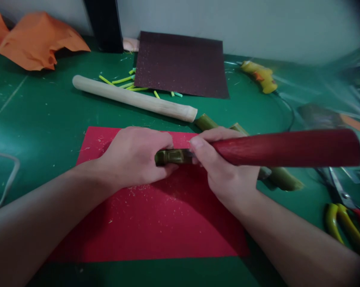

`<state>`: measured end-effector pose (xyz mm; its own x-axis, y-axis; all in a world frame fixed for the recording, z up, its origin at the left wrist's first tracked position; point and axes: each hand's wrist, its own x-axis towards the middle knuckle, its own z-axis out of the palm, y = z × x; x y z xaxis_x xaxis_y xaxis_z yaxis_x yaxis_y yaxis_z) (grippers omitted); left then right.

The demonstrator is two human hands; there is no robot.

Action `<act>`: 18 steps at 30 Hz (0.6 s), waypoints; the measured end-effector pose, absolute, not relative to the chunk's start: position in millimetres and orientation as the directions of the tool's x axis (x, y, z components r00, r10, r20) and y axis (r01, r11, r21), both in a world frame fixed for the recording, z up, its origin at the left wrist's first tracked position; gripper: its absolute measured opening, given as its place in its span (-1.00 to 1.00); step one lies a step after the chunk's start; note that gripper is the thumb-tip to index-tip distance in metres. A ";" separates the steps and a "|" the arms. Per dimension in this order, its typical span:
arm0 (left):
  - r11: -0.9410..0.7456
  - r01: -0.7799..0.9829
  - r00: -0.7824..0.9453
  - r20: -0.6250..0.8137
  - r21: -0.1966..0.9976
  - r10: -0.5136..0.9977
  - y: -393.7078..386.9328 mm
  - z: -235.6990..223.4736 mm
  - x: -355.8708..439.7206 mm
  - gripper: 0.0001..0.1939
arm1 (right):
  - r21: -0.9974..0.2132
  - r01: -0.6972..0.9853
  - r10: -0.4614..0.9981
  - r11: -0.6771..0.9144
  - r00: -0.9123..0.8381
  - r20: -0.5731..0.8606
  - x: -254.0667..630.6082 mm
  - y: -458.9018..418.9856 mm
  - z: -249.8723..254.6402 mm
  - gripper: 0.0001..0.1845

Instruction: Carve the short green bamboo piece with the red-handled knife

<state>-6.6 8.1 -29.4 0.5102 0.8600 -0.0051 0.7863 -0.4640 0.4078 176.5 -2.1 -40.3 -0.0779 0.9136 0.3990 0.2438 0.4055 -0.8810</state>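
Observation:
A short piece of green bamboo (174,156) is gripped by my left hand (135,155), whose fingers wrap round it above the red sheet (162,223). My right hand (228,167) is closed on a tool with a thick red wooden handle (287,148). The handle points to the right. A bit of metal shows at the tool's front, against the bamboo's right end; my fingers hide most of it, so its kind cannot be told. Pale shavings and dust lie scattered over the red sheet.
Beyond my hands lie a pale wooden rod (135,99), a dark sheet (182,65) and thin yellow-green sticks (123,80). A yellow glue gun (259,77) is at the back right. More bamboo pieces (283,178) and yellow-handled scissors (344,223) sit rightward. Orange paper (42,40) is back left.

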 end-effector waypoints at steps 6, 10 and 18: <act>-0.456 0.791 0.507 -0.020 0.408 0.862 8.1 -28.3 -5.8 -0.72 | -0.902 0.194 0.923 0.385 -0.112 0.369 178.2 -1.1 -41.8 -0.73; -0.456 0.795 0.500 -0.004 0.400 0.866 7.9 -27.4 -5.7 -0.70 | -0.888 0.218 0.912 0.404 -0.166 0.374 178.7 -2.6 -39.9 -0.71; -0.444 0.799 0.492 -0.016 0.406 0.870 7.9 -28.6 -6.8 -0.73 | -0.886 0.225 0.915 0.404 -0.100 0.392 176.7 -2.5 -40.3 -0.75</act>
<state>-6.8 7.9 -28.6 0.4923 0.8703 -0.0160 0.7987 -0.4444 0.4057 176.7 -2.5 -40.3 -0.1002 0.9146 0.3917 0.2250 0.4043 -0.8865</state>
